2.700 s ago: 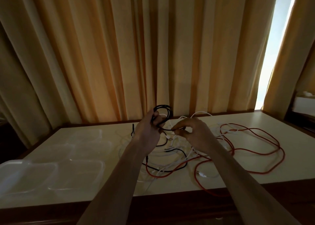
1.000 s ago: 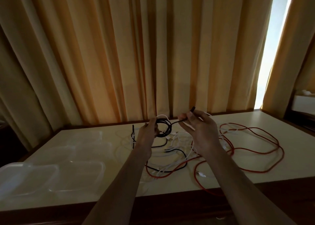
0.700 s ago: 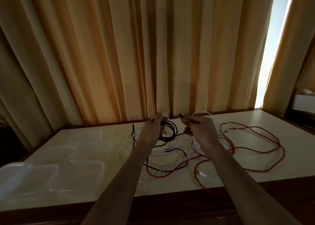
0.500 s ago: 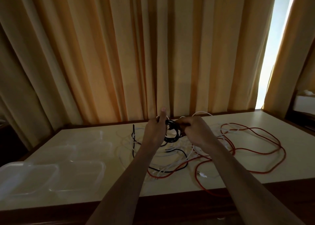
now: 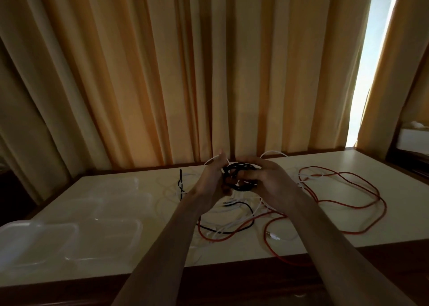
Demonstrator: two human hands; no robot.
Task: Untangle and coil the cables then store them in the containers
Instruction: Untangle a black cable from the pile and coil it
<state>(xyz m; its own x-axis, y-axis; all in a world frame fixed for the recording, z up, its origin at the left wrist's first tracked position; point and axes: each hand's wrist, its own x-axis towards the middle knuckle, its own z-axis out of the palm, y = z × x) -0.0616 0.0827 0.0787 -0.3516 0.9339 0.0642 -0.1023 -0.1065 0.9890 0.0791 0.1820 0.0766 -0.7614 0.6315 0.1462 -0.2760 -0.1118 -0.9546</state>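
Black cable, wound into a small coil, sits between both hands above the middle of the table. The left hand holds the coil's left side with fingers curled, and the right hand closes around its right side, fingertips tucked through the loops; dim light and overlapping fingers hide how the cable's end is held. Below the hands lies a loose tangle: a red cable sprawling rightward and dropping over the table's near edge, white cables that nearly vanish against the pale tabletop, and another black cable partly covered by the forearms. Clear plastic containers stand at the left, their outlines faint, so their number is hard to count. Orange curtains fill the background.
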